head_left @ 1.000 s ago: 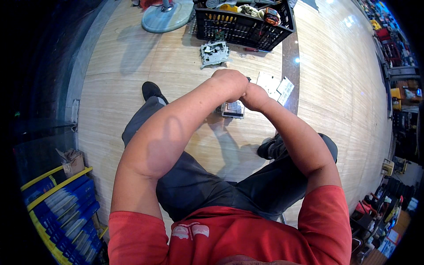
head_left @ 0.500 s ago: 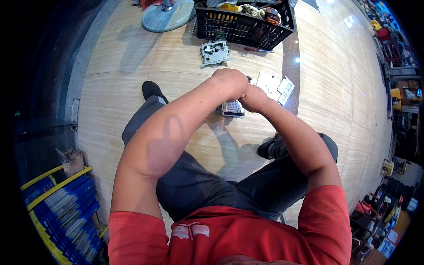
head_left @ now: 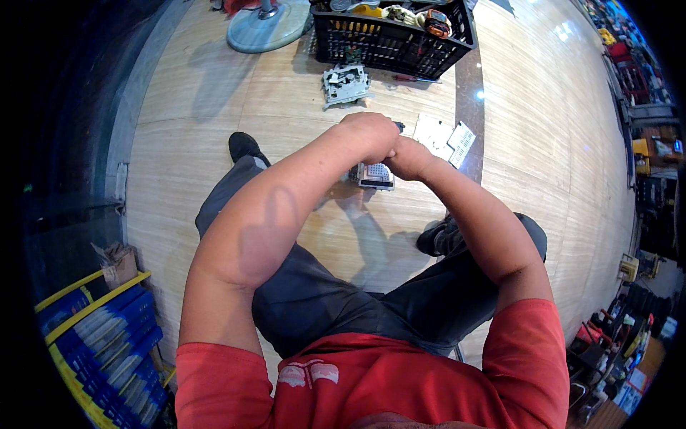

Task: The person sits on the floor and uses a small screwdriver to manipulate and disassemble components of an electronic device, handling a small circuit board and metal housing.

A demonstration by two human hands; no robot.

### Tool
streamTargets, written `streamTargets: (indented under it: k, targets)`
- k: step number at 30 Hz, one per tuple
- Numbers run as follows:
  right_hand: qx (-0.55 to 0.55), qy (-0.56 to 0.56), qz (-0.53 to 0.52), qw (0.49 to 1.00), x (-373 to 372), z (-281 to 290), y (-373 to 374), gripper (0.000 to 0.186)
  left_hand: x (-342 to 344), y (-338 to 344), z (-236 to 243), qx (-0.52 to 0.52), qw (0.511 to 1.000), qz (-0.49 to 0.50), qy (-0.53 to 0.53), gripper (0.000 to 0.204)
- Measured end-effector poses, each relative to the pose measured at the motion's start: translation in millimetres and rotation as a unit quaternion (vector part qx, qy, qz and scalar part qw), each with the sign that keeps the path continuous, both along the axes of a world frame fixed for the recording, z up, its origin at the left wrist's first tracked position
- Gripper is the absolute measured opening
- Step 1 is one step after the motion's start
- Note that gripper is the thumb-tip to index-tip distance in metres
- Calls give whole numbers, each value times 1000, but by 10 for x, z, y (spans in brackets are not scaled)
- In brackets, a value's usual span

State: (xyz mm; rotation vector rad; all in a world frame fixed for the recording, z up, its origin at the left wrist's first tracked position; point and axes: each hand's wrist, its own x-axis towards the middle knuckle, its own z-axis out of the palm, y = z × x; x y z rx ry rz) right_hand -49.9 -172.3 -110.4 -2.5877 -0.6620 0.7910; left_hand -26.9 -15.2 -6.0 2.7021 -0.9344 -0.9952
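Note:
My left hand [head_left: 369, 136] is curled into a fist over a small metal-cased device [head_left: 376, 177] on the floor. The device has a perforated grid on top and a dark front strip. Pressed against it from the right is my right hand [head_left: 410, 159], its fingers also closed. Whatever the two hands grip is hidden by their backs. A small dark piece [head_left: 399, 126] pokes out just beyond them. To the right lie a white metal plate [head_left: 431, 136] and a smaller white plate with slots or print [head_left: 461, 143].
Beyond the hands lies a pale metal mechanism frame [head_left: 346, 86]. A black crate [head_left: 393, 39] full of tools stands behind it, with a red-handled screwdriver [head_left: 414, 79] at its foot. A round stand base [head_left: 268, 28] is far left. My shoes [head_left: 246, 146] flank the work.
Both hands stay closed together over the device with hardly any movement. The whole view has shifted very slightly.

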Motion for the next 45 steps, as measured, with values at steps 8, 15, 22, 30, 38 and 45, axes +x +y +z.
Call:
streamTargets:
  k: [8, 15, 22, 30, 38, 45]
  targets:
    - [-47, -5, 13, 999, -23, 84, 40, 34, 0, -1, 40, -2, 1000, 12, 0, 32]
    - [-31, -60, 37, 997, -55, 17, 21, 27, -9, -6, 79, 2, 1000, 8, 8, 34]
    - [-49, -5, -2, 999, -8, 109, 56, 31, 0, 13, -56, -8, 1000, 5, 28, 32]
    - [-27, -19, 11, 999, -23, 1, -11, 31, 37, -9, -122, -21, 998, -10, 50, 32]
    - [-43, -9, 34, 998, -58, 87, 63, 36, 94, 20, -201, -26, 998, -23, 56, 39]
    - [-44, -15, 32, 998, -86, 87, 57, 33, 179, 47, -334, -58, 994, -18, 92, 46]
